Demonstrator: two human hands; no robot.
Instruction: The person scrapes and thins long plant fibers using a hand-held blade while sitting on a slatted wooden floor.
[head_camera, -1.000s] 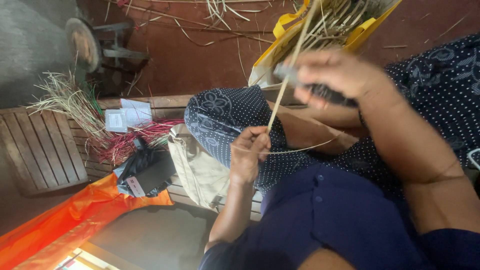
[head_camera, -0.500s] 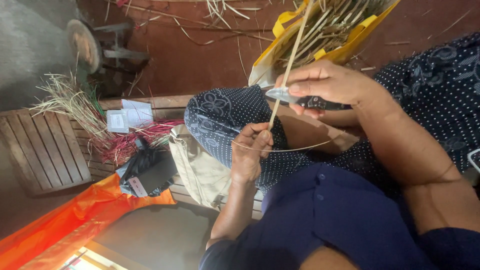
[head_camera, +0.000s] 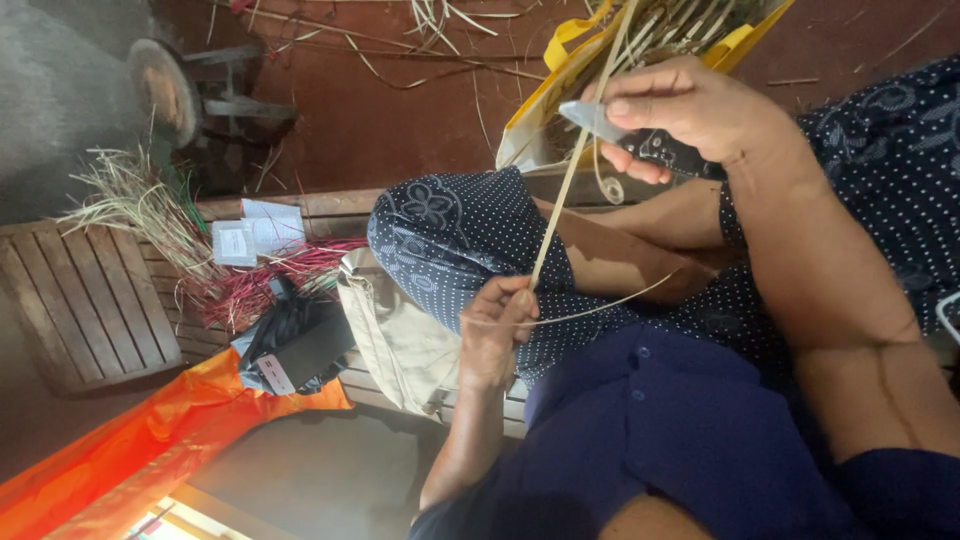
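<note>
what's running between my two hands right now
In the head view, a pale reed strip runs taut from the left hand up to the right hand holding a knife.

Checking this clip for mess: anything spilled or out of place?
Loose straw strands lie scattered over the red floor. The left hand pinches a pale strip; the right hand holds a knife against it.

Bag (head_camera: 400, 340) lies between knee (head_camera: 440, 235) and pouch (head_camera: 295, 350).

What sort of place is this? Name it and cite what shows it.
Probably a home weaving or basketry spot on a porch: loose straw bundles and red-dyed fibres on a wooden slat bench, plus a yellow bag of reed strips.
</note>
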